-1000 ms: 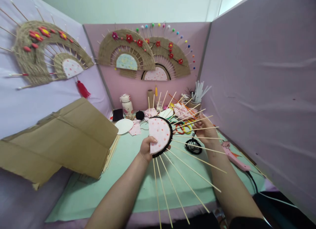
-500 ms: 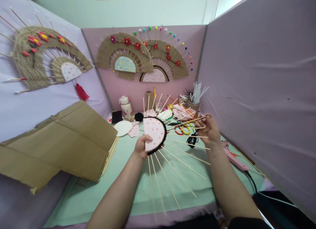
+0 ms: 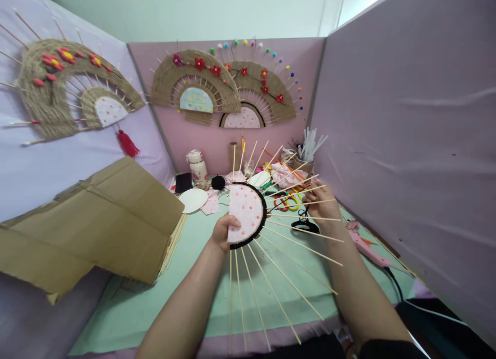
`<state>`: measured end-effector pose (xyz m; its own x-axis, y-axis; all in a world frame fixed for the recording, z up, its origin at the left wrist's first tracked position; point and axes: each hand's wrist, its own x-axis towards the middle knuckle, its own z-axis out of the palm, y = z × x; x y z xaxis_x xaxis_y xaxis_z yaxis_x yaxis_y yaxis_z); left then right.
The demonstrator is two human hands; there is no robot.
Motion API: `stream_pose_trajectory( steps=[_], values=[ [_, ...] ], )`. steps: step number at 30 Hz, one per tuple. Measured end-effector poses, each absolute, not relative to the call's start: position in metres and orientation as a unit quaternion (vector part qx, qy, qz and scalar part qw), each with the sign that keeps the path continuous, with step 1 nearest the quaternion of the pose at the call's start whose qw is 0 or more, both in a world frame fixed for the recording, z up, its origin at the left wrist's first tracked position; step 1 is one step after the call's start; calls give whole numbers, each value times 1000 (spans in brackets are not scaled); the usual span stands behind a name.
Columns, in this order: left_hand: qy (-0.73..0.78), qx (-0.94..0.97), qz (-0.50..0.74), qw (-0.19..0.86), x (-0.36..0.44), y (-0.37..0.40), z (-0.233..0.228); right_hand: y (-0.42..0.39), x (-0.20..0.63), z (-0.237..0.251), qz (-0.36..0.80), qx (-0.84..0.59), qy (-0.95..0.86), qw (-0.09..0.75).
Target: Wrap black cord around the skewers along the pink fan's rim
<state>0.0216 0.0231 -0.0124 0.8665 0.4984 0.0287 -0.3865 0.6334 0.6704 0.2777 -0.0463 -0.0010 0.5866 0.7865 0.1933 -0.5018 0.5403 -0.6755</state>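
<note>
My left hand (image 3: 223,231) is closed on the flat edge of a half-round fan (image 3: 246,212), thumb on its pink dotted cloth face. Black yarn (image 3: 264,214) lines the curved rim, and thin wooden sticks (image 3: 294,315) radiate from it. On the right, my right hand (image 3: 323,201) is closed with its fingertips together among the stick ends, gripping black yarn that runs back to the rim. A small bundle of black yarn (image 3: 305,225) dangles below the fingers. The fan is held above the green tablecloth (image 3: 194,297).
Scissors (image 3: 287,200) with red and yellow handles lie behind the sticks. A pink glue gun (image 3: 368,251) with a cord rests at right. Folded cardboard (image 3: 116,224) leans at left. Further back stand a white bottle (image 3: 197,168) and a black yarn ball (image 3: 218,182). Decorated fans (image 3: 197,64) hang on the partitions.
The fan has shifted slightly right and turned a little, its sticks swinging with it. My right hand has dropped slightly and moved in among the sticks, the yarn bundle swinging below it.
</note>
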Motion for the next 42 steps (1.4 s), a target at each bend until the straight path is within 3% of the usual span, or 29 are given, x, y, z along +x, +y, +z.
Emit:
stream_pose_trajectory(
  steps=[7, 22, 27, 33, 42],
  values=[
    [49, 376, 204, 903, 22, 13, -12, -36, 267, -9, 350, -377, -263, 816],
    [0, 375, 118, 920, 18, 11, -15, -16, 250, 3, 274, -409, -345, 799],
    [-1, 353, 141, 925, 11, 17, -15, 9, 239, 38, 293, -392, -403, 773],
    [-16, 364, 228, 903, 2, 21, -4, 39, 227, 74, 381, -377, -508, 675],
    [-5, 390, 270, 880, -3, 25, -6, 52, 211, 73, 385, -374, -520, 664]
  ],
)
